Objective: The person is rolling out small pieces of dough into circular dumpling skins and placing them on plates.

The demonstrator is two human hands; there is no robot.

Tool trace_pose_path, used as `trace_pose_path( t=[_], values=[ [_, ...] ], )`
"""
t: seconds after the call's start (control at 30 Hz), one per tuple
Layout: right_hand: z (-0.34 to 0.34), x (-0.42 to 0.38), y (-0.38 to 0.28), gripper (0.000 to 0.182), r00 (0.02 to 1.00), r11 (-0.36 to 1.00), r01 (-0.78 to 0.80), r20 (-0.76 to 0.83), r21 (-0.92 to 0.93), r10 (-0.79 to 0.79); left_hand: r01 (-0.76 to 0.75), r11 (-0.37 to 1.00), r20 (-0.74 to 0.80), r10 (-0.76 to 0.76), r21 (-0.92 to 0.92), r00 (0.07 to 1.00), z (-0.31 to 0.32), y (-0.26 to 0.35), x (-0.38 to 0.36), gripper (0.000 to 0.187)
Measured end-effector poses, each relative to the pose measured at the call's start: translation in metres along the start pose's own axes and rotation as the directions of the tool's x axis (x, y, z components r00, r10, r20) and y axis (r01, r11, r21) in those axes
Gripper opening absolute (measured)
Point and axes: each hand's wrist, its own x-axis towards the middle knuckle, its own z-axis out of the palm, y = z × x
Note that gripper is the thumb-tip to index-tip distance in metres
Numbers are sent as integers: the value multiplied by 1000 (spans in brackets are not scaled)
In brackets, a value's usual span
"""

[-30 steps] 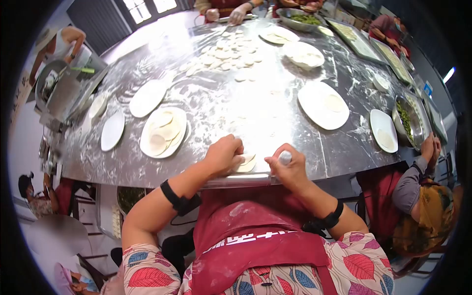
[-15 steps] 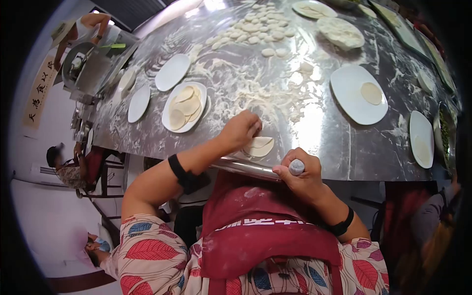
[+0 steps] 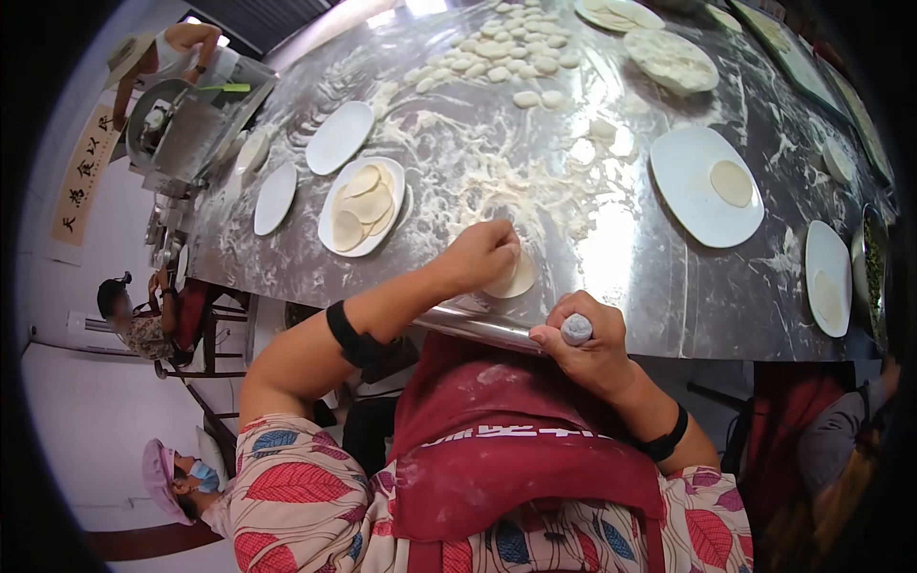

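Note:
My left hand (image 3: 485, 256) is closed at the table's near edge, its fingers pinching the far left side of a thin round dough wrapper (image 3: 519, 279). Part of that wrapper is hidden under the hand. To the right, my right hand (image 3: 592, 346) wraps round a floury rolling pin (image 3: 576, 330), whose rounded end points up at me. The pin is held just off the wrapper, by the table edge. Left of my hands, a white plate (image 3: 396, 202) carries several overlapping wrappers (image 3: 367, 204).
The steel table (image 3: 449, 205) is dusted with flour. Many small dough pieces (image 3: 497, 53) lie at the far side, near a big dough slab (image 3: 671, 61). A white plate (image 3: 683, 191) with one wrapper stands right. A bowl of green filling (image 3: 874, 263) sits far right. Other people are at left.
The wrapper, folded over before, now lies flatter. My left hand has shifted slightly right and over it. My right hand and the rolling pin stay nearly where they were.

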Motion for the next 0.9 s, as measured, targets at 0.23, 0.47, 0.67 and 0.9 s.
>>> trace_pose_path(
  t=[0.23, 0.47, 0.67, 0.9],
  values=[
    [2, -1, 0, 25, 1000, 1000, -15, -18, 24, 15, 394, 392, 359, -162, -831, 919, -15, 23, -11, 23],
    [0, -1, -5, 24, 999, 999, -35, -10, 2, 35, 360, 508, 281, -227, -782, 932, -10, 14, -7, 41],
    [-1, -1, -3, 24, 999, 999, -42, 10, 29, 42, 325, 488, 257, -203, -810, 945, -19, 51, 17, 55],
    [-4, 2, -2, 21, 999, 999, 44, 20, 26, -45, 91, 488, 204, 184, -868, 961, -9, 149, 119, 57]
  ],
)
